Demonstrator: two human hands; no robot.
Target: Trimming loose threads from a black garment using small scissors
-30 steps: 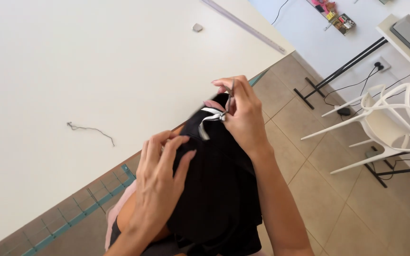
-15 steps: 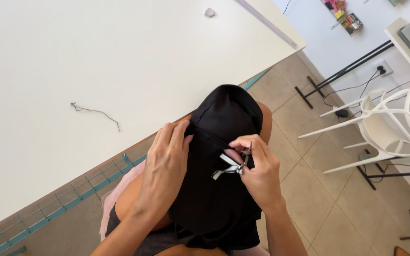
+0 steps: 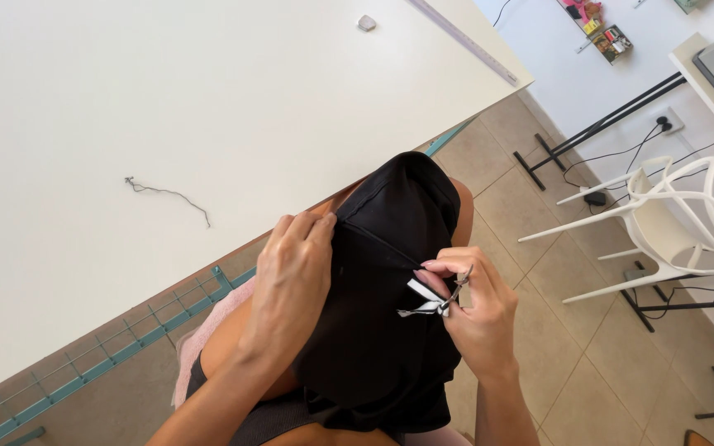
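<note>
My right hand's grip (image 3: 477,310) is pinched nearly closed on a small pair of metal snips (image 3: 454,291) and, just under them, a white fabric tag (image 3: 423,299) that sticks out from the black garment (image 3: 390,281) — thumb and fingers folded tight, the blades pointing toward the tag. From my remote seat I cannot tell whether the blades themselves are open or closed. The tag lies right at the fingertips, against a seam of the cloth.

Across the cloth from that grip, my left hand (image 3: 291,281) lies flat and half open on the garment's near edge, fingers (image 3: 311,231) curled over the fold and pressing it down rather than clasping it. The garment is draped over my lap, bunched up between the two hands and reaching up toward the table edge beyond them.

Beyond the left hand runs the wide white table (image 3: 167,99), its teal grid frame (image 3: 126,347) showing below the edge. A loose thread (image 3: 167,194) lies on the table well apart from both hands, and a small pale object (image 3: 366,22) sits far off near the table's back edge. Out past the right grip — over tiled floor (image 3: 555,330) — stands a white chair (image 3: 671,223), with black cables trailing to a wall socket behind it.
</note>
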